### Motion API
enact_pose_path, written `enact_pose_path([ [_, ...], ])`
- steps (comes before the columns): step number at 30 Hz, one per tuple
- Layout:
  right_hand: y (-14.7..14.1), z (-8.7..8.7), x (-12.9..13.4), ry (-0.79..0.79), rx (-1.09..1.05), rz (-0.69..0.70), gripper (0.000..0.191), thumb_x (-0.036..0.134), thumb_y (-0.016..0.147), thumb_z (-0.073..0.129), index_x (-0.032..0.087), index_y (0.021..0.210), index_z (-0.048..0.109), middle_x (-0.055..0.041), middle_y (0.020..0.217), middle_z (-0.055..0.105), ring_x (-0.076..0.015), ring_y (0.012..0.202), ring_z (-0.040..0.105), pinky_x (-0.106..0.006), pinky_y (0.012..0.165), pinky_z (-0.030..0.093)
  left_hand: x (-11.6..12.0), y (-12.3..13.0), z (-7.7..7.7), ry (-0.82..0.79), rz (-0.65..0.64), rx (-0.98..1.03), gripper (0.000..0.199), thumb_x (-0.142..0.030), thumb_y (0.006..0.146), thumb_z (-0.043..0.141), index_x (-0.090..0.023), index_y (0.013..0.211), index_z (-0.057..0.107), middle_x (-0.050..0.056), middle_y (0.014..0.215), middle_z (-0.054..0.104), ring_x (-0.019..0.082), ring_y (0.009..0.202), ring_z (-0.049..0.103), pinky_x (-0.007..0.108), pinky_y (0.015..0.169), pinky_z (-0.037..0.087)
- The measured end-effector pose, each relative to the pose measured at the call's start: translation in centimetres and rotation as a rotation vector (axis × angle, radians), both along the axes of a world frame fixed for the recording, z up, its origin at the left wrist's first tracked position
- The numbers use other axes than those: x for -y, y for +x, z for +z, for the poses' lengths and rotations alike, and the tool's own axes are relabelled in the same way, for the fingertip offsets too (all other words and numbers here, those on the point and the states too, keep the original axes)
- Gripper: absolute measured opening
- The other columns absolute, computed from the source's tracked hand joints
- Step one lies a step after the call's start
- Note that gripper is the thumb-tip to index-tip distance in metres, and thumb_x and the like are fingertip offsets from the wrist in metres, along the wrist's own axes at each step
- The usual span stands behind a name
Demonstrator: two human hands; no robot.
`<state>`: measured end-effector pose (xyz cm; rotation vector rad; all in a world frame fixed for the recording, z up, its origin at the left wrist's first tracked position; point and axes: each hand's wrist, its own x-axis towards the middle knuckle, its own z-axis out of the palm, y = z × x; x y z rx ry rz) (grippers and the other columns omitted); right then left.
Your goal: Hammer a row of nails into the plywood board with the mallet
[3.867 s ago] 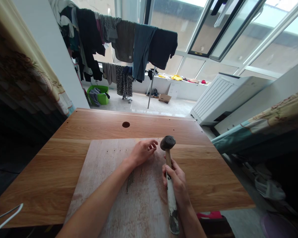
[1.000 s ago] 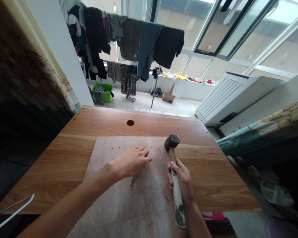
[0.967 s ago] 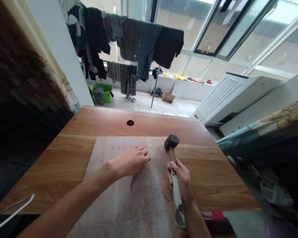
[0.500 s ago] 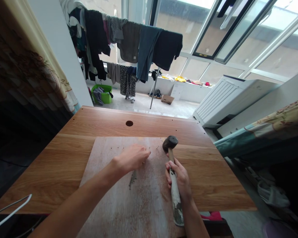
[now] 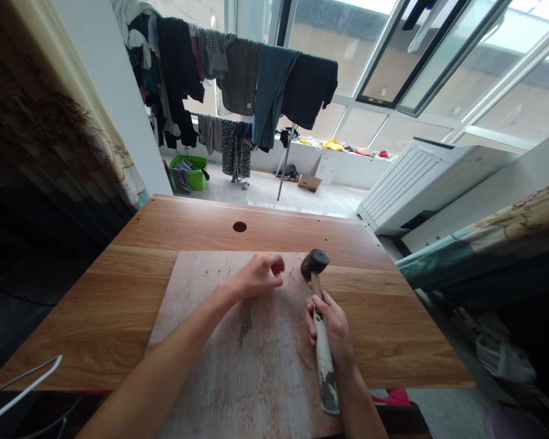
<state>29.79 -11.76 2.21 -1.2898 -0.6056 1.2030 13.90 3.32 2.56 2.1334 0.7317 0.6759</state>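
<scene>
In the head view, the left hand (image 5: 260,275) is hovering over or resting on the far part of a worn, pale board (image 5: 229,378); its fingers are curling toward the thumb, but whether they are pinching anything I cannot tell. The right hand (image 5: 332,323) is wrapping its fingers around the handle of a mallet (image 5: 321,347). The mallet's dark head is pointing away from the person, beyond the right hand and to the right of the left hand, while the pale, stained end of the handle is reaching back past the right wrist.

A small bunch of nails (image 5: 246,324) is lying on the board just nearer the person than the left hand. Small dark dots (image 5: 219,271) are running in a row to the left of that hand, and a thin mark or piece, too small to tell, is showing between it and the mallet head.

The board is lying on a wood-grain tabletop (image 5: 393,329), which is showing a round hole (image 5: 240,227) beyond the left hand. Farther beyond both hands, clothes (image 5: 274,85) are hanging above a green basket (image 5: 196,177).
</scene>
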Motion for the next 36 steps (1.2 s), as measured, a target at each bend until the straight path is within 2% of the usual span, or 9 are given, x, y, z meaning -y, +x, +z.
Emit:
enact_pose_path([
  [2,0.0,0.0,0.0,-0.002,-0.005,-0.007,0.047,0.053,0.078,0.077,0.020,0.107,0.058,0.0083,0.063,0.059,-0.0045,0.030,0.038,-0.017,0.026,0.036,-0.6,0.4,-1.1,-0.038,0.104,0.074,0.014,-0.008,0.073,0.061,-0.017,0.084,0.063,0.000,0.080,0.064,0.012,0.070,0.058,0.024,0.067,0.046],
  [5,0.0,-0.1,0.0,0.002,-0.024,-0.016,0.050,0.053,0.078,0.077,0.021,0.111,0.058,0.0082,0.064,0.059,-0.0047,0.030,0.038,-0.017,0.026,0.037,-1.0,0.5,-2.1,-0.062,0.117,0.106,0.011,-0.011,0.078,0.060,-0.016,0.086,0.065,-0.001,0.081,0.065,0.010,0.066,0.056,0.022,0.065,0.046],
  [11,-0.2,-0.1,0.2,0.017,-0.033,-0.024,0.048,0.051,0.079,0.078,0.021,0.111,0.058,0.0065,0.067,0.061,-0.0048,0.032,0.039,-0.016,0.026,0.037,-0.8,0.1,-2.3,-0.101,0.090,0.125,0.009,-0.014,0.082,0.062,-0.016,0.086,0.069,0.000,0.077,0.070,0.010,0.066,0.058,0.022,0.067,0.049],
  [14,-0.2,-0.1,0.4,0.029,-0.021,-0.041,0.042,0.051,0.080,0.077,0.022,0.103,0.059,0.0065,0.067,0.060,-0.0043,0.032,0.038,-0.016,0.026,0.036,-0.6,0.3,-2.4,-0.096,0.107,0.118,0.011,-0.011,0.080,0.062,-0.017,0.085,0.070,-0.001,0.076,0.069,0.011,0.067,0.060,0.023,0.068,0.049],
  [20,-0.7,0.1,0.9,0.086,-0.045,0.005,0.031,0.047,0.085,0.075,0.022,0.095,0.060,0.0060,0.070,0.060,-0.0032,0.031,0.038,-0.015,0.026,0.034,-0.4,0.4,-2.3,-0.059,0.160,0.113,0.018,-0.007,0.074,0.063,-0.018,0.084,0.072,0.003,0.086,0.068,0.015,0.081,0.064,0.028,0.079,0.051],
  [23,-1.1,0.2,1.2,0.101,-0.089,0.078,0.030,0.045,0.087,0.074,0.023,0.105,0.063,0.0059,0.072,0.060,-0.0033,0.031,0.036,-0.016,0.026,0.036,-0.4,0.4,-2.3,-0.056,0.148,0.116,0.021,-0.006,0.073,0.064,-0.018,0.089,0.071,0.003,0.087,0.069,0.016,0.082,0.066,0.029,0.080,0.052],
  [28,-1.3,-0.2,1.5,0.073,-0.046,0.200,0.044,0.046,0.091,0.071,0.025,0.129,0.061,0.0049,0.076,0.061,-0.0039,0.032,0.041,-0.017,0.028,0.038,-0.4,0.6,-2.5,-0.064,0.134,0.125,0.031,-0.006,0.075,0.064,-0.019,0.103,0.067,0.001,0.086,0.072,0.015,0.078,0.067,0.028,0.076,0.052],
  [32,-1.5,-0.3,1.5,0.102,0.008,0.238,0.045,0.045,0.093,0.068,0.026,0.133,0.059,0.0044,0.080,0.060,-0.0039,0.035,0.046,-0.016,0.029,0.037,-0.3,0.6,-2.4,-0.060,0.138,0.123,0.035,-0.006,0.074,0.064,-0.018,0.107,0.066,0.000,0.082,0.071,0.015,0.076,0.067,0.027,0.075,0.051],
  [36,-1.7,0.0,1.4,0.101,0.032,0.237,0.039,0.046,0.094,0.067,0.024,0.127,0.063,0.0052,0.078,0.059,-0.0030,0.034,0.044,-0.016,0.029,0.037,-0.4,0.7,-2.4,-0.056,0.133,0.119,0.036,-0.005,0.073,0.063,-0.018,0.107,0.066,-0.002,0.079,0.070,0.014,0.073,0.066,0.025,0.071,0.049],
])
